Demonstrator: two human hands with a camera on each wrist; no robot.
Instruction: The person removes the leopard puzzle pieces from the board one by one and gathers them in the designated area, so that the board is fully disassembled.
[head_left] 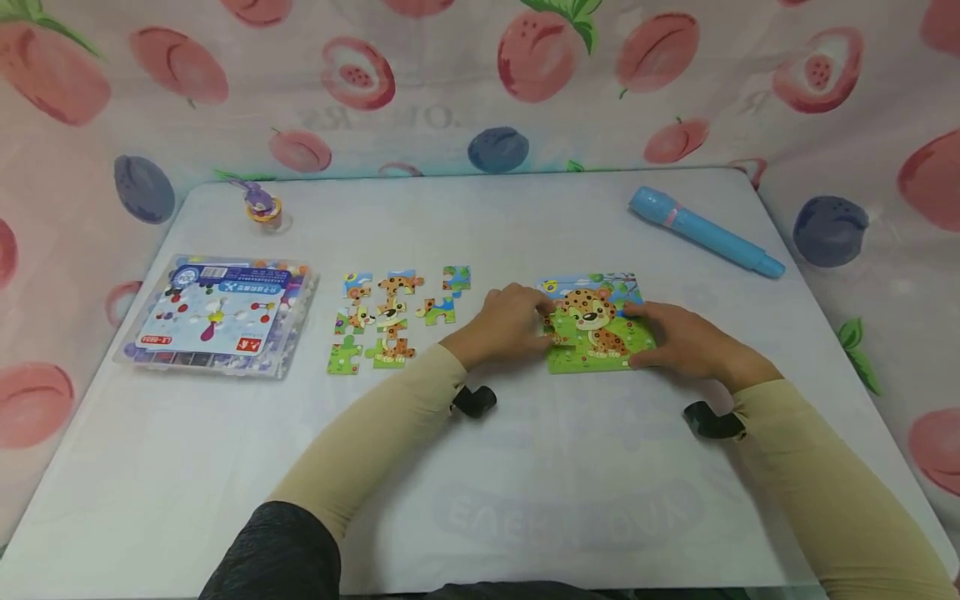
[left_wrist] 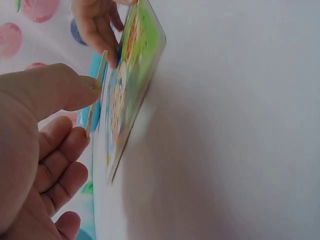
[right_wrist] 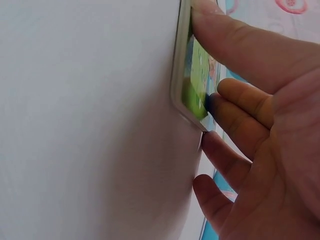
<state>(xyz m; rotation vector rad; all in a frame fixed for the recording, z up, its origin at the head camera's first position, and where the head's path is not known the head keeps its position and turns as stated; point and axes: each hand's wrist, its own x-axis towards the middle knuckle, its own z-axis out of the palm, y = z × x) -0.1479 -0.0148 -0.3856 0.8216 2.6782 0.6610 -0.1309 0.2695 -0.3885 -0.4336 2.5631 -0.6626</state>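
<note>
A leopard puzzle board [head_left: 596,337] lies flat on the table in front of the person. At its left edge, the left hand [head_left: 510,325] pinches a thin puzzle piece [left_wrist: 95,107] between thumb and fingertips. That piece shows edge-on in the left wrist view, so its picture is hidden there. The right hand [head_left: 686,342] holds the board by its right side, with thumb and fingers at the rim in the right wrist view. Left of the hands, several loose puzzle pieces [head_left: 391,315] lie in spaced rows, some showing leopard parts, others grass or sky.
A clear plastic box [head_left: 213,317] with a molecule picture label stands at the left of the white table [head_left: 570,475]. Behind it is a small purple figure in a cup [head_left: 260,204]. A blue capped tube [head_left: 705,231] lies at the back right.
</note>
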